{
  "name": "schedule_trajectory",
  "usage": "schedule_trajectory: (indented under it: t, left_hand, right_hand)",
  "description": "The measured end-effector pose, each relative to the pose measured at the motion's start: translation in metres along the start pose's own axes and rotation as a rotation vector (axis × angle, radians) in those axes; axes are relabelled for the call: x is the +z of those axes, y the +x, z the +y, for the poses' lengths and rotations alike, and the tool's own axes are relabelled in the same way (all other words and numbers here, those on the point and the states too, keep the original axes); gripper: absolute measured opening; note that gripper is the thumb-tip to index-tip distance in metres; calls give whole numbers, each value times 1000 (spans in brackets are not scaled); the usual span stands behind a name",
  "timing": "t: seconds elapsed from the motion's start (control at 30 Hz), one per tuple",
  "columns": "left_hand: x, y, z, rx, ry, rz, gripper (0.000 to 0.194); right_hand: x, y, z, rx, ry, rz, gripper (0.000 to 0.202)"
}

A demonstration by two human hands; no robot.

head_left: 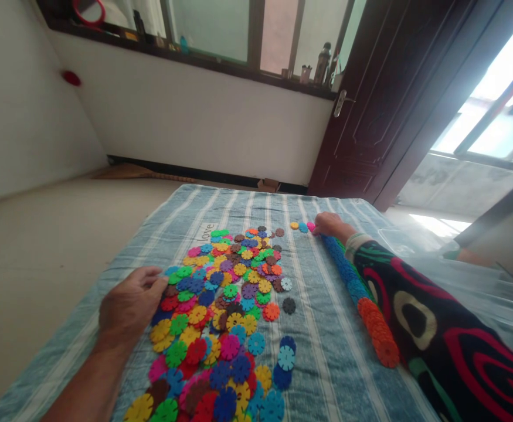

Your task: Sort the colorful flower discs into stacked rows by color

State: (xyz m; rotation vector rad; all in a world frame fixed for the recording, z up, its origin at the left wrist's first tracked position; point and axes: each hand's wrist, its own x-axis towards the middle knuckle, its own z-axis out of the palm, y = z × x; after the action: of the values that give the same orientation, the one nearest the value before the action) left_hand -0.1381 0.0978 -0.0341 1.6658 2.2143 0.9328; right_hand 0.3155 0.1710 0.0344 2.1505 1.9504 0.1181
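Observation:
Many coloured notched discs lie in a loose, overlapping spread on a striped blue cloth. My left hand rests at the left edge of the spread, its fingers curled by the blue and green discs; what they hold, if anything, is hidden. Farther back on the right, my right hand is closed at a pink disc, beside a blue disc and a yellow disc. Overlapping rows of blue discs and orange discs run forward beneath my right forearm, with some green ones partly covered.
The cloth-covered table reaches toward a white wall. Clear plastic containers stand at the right, beyond my sleeve. A dark red door and a ledge with bottles are behind. Printed on the cloth is the word "love".

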Motion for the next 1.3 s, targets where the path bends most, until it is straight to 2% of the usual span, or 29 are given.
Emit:
schedule_trajectory:
  t: [0.27,0.43,0.67,0.77,0.83,0.93,1.1,1.3]
  left_hand:
    - [1,-1,0,-2,13,1,32]
    - [4,-1,-3,27,9,7,34]
    - [3,-5,2,52,17,15,31]
    - [2,-7,4,72,34,16,30]
    - [1,-7,4,81,31,16,30]
    - [2,-7,3,82,7,22,30]
    - [5,-5,0,86,-19,26,29]
    - [6,-5,1,99,-13,54,26]
  right_hand:
    - [1,-2,5,23,33,22,25]
    - [-3,-25,-10,-66,97,72,22]
    - [3,-107,-78,-433,248,83,17]
    - [7,-135,-108,-771,316,256,15]
    - [11,-143,-122,-880,306,367,15]
    - [18,-146,-130,-892,256,430,15]
    - [29,-145,-122,-879,261,435,11]
    - [26,-146,-132,-870,308,405,12]
